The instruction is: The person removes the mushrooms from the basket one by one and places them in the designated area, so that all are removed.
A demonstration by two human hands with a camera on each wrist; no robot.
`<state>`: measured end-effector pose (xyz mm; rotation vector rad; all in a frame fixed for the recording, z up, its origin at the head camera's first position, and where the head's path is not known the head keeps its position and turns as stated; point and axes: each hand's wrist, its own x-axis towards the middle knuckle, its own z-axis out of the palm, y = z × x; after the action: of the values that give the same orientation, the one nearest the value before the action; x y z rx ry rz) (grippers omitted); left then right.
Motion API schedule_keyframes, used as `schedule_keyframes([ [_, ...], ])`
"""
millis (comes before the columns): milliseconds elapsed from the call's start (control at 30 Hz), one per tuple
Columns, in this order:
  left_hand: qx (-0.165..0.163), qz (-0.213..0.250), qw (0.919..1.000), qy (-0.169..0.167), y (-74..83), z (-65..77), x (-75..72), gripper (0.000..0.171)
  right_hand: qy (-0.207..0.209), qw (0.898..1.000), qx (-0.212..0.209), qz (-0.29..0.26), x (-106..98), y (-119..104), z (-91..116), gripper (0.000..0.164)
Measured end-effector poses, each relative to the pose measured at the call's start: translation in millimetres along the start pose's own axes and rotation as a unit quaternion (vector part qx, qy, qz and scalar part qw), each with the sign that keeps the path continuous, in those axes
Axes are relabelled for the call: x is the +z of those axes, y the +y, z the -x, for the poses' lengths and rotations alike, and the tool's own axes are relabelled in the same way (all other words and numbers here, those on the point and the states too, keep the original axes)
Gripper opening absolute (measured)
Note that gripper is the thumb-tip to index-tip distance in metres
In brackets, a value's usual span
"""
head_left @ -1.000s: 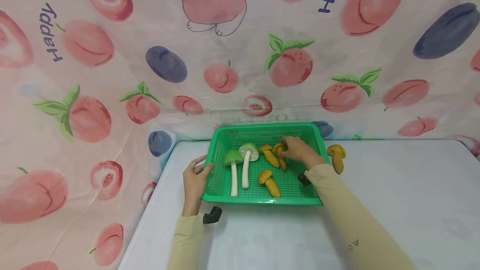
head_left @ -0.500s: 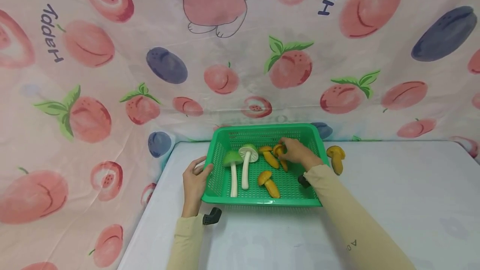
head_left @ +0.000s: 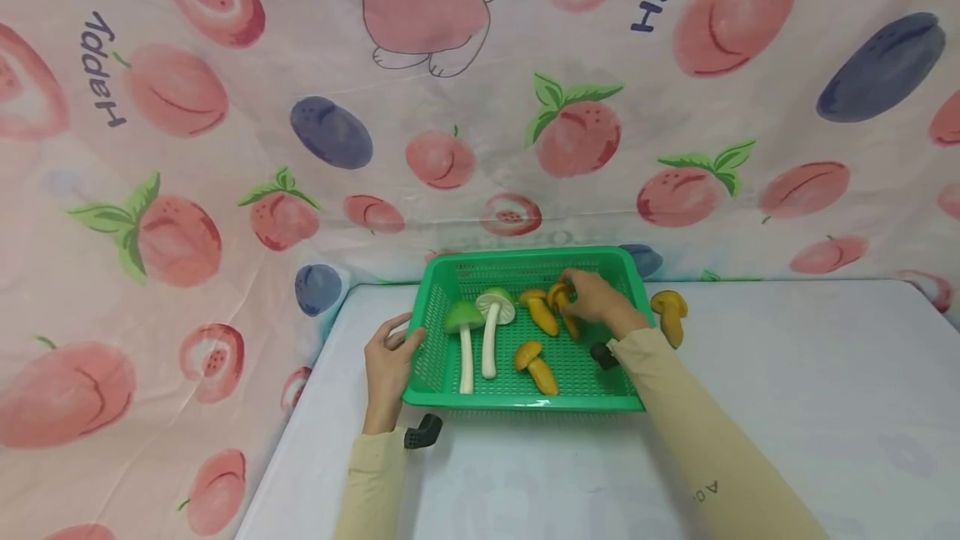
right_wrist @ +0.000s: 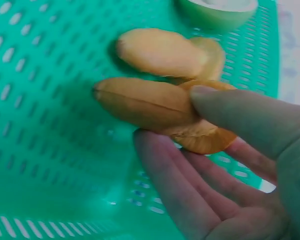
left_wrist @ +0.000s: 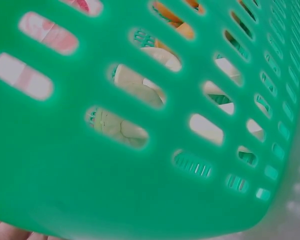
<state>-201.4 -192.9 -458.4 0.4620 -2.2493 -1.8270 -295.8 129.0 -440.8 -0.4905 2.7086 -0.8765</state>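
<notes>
Pinched between thumb and fingers! Right hand [head_left: 597, 303] is clamped on a yellow mushroom [right_wrist: 140, 102] inside the green basket [head_left: 525, 401]; left hand [head_left: 388, 361] grips its left rim. White table [head_left: 795, 407] spreads below, basket sitting on it; two long green-capped mushrooms [head_left: 490, 348] at its left, two shorter yellow ones [head_left: 542, 373] mid-basket, another yellow mushroom [head_left: 672, 323] outside, just right.
</notes>
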Motion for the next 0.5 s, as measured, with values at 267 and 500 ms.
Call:
schedule_keyframes([
  [267,-0.006,-0.003,1.0,-0.002,0.3,1.2,-1.0,0.037,0.017,1.0,-0.015,0.005,-13,-9,12,0.048],
  [500,-0.008,-0.005,1.0,-0.001,2.0,1.4,0.5,0.037,0.021,0.999,-0.025,-0.008,-24,-10,24,0.048],
])
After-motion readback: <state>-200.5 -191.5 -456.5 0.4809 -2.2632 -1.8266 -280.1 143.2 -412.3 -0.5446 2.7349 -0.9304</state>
